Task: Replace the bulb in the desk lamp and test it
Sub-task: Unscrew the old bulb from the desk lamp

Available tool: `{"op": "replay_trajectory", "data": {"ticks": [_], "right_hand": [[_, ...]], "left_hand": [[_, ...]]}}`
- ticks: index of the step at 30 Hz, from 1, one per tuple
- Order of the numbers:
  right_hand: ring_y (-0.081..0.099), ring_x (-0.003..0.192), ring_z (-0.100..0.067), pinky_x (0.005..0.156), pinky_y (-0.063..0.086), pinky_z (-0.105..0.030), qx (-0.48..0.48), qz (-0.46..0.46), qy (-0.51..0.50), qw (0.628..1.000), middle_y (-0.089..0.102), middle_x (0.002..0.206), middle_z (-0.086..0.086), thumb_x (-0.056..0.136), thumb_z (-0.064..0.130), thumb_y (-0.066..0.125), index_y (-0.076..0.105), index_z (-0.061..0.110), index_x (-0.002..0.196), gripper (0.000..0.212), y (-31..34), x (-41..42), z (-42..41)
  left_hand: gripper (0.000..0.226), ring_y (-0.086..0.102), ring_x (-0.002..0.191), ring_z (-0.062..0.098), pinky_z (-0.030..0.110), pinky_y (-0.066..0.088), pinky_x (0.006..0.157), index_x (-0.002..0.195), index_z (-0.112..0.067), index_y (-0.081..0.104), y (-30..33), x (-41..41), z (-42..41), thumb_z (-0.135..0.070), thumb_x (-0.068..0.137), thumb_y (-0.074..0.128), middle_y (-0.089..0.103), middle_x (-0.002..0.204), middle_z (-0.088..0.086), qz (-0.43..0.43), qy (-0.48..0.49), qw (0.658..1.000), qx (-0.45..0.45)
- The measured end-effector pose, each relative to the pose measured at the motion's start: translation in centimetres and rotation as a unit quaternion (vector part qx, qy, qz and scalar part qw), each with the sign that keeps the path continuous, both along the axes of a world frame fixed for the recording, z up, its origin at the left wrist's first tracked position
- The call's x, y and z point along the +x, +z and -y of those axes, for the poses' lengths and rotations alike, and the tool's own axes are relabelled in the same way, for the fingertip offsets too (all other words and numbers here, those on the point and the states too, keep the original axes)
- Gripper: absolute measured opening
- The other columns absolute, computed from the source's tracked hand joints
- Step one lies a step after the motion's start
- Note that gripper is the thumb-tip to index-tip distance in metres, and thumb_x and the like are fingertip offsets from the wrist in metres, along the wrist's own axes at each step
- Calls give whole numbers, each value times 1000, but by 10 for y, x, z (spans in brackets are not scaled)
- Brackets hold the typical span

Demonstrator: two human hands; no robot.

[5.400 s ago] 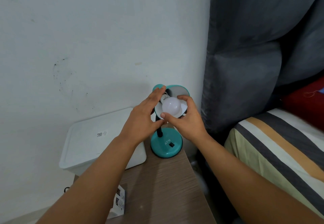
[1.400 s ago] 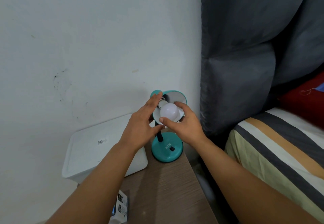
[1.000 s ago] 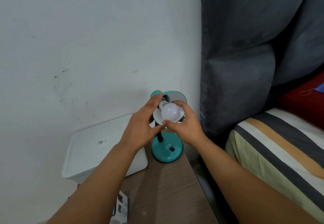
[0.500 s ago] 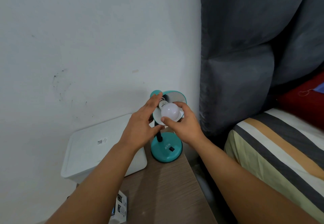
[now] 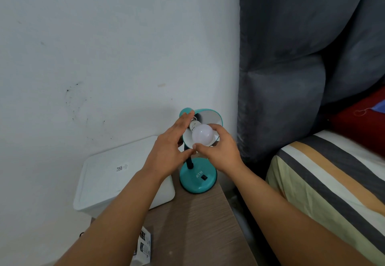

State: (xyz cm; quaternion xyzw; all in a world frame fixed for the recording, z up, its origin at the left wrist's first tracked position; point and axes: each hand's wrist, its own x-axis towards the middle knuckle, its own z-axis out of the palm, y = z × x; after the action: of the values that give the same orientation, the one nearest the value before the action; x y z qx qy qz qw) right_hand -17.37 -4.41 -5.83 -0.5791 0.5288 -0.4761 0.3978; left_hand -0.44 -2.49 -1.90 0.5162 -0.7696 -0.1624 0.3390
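Bedside table [image 5: 193, 220] by white wall: my right hand [image 5: 218, 151] pinches the bulb [image 5: 202, 135] at the socket, left hand [image 5: 168, 151] flat-fingered against the lamp [image 5: 198, 179] shade; bulb seemingly partly threaded, unlit, so tightening and switch test remain.

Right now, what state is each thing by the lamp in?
bulb: unlit, base at the socket, gripped by right hand
lamp shade: tilted up, steadied by left hand
lamp base: standing on the table
white bin: lid on
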Motion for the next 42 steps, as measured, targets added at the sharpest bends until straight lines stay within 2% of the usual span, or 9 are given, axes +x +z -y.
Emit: {"op": "replay_trajectory", "data": {"ticks": [9, 14, 16, 21, 26, 30, 32, 35, 42], "right_hand": [[64, 106, -18, 88, 57, -40, 29, 38, -10, 999, 62, 121, 6, 67, 55, 83, 53, 32, 125, 69, 1, 1, 2], [63, 102, -23, 73, 63, -39, 15, 57, 15, 998, 55, 111, 12, 73, 7, 79, 51, 39, 116, 61, 0, -1, 0], [62, 103, -24, 70, 63, -41, 12, 67, 25, 997, 52, 110, 13, 72, 1, 75, 49, 41, 115, 63, 0, 0, -1], [66, 102, -21, 83, 60, -44, -11, 67, 14, 998, 57, 121, 15, 72, 24, 84, 50, 46, 122, 64, -5, -1, -1], [60, 112, -10, 88, 55, -25, -52, 49, -4, 997, 54, 133, 16, 75, 34, 85, 53, 38, 133, 66, -9, -8, -8], [51, 125, -8, 97, 52, -32, -77, 34, -5, 996, 51, 140, 14, 75, 40, 84, 52, 37, 136, 69, -9, -13, -16], [47, 131, -7, 101, 48, -31, -83, 26, -11, 996, 49, 145, 14, 76, 43, 83, 51, 36, 138, 70, -7, -17, -22], [45, 129, -2, 102, 45, -25, -101, 14, -17, 995, 48, 143, 17, 77, 44, 81, 52, 32, 138, 69, -5, -23, -34], [50, 123, -1, 104, 46, -31, -127, 5, -35, 991, 54, 134, 16, 78, 43, 79, 57, 29, 135, 63, -10, -38, -72]], "left_hand": [[99, 51, 134, 10, 32, 51, 104, 153, -54, 20, 2, 1, 2, -18, 83, 82, 34, 160, -16, 15, -7, 1000, 8], [105, 55, 129, 6, 31, 52, 103, 151, -56, 22, 5, 5, 4, -11, 79, 83, 40, 155, -19, 13, -5, 1000, 21], [106, 55, 127, 5, 30, 51, 103, 150, -58, 22, 5, 5, 4, -10, 78, 83, 42, 154, -19, 13, -4, 1000, 21], [102, 53, 132, 9, 29, 50, 105, 152, -55, 20, 4, 3, 3, -15, 81, 82, 35, 159, -17, 22, -5, 1000, 9], [101, 49, 136, 11, 33, 50, 105, 154, -52, 16, 3, 0, -2, -17, 84, 80, 30, 161, -18, 30, 1, 1000, -4], [111, 28, 150, 10, 38, 40, 116, 154, -53, 6, 8, -2, -8, -16, 82, 81, 19, 166, -13, 73, 21, 997, -5], [113, 18, 151, 6, 29, 29, 119, 155, -51, 1, 12, -3, -13, -22, 82, 82, 12, 167, -13, 93, 29, 995, 1], [114, 12, 149, 0, 16, 20, 110, 156, -47, -3, 17, -4, -23, -31, 82, 81, 4, 167, -14, 110, 36, 993, 7], [100, 5, 153, 6, 20, 10, 118, 160, -29, 2, 16, 0, -68, -42, 89, 71, 5, 167, -13, 81, 95, 992, 31]]}}
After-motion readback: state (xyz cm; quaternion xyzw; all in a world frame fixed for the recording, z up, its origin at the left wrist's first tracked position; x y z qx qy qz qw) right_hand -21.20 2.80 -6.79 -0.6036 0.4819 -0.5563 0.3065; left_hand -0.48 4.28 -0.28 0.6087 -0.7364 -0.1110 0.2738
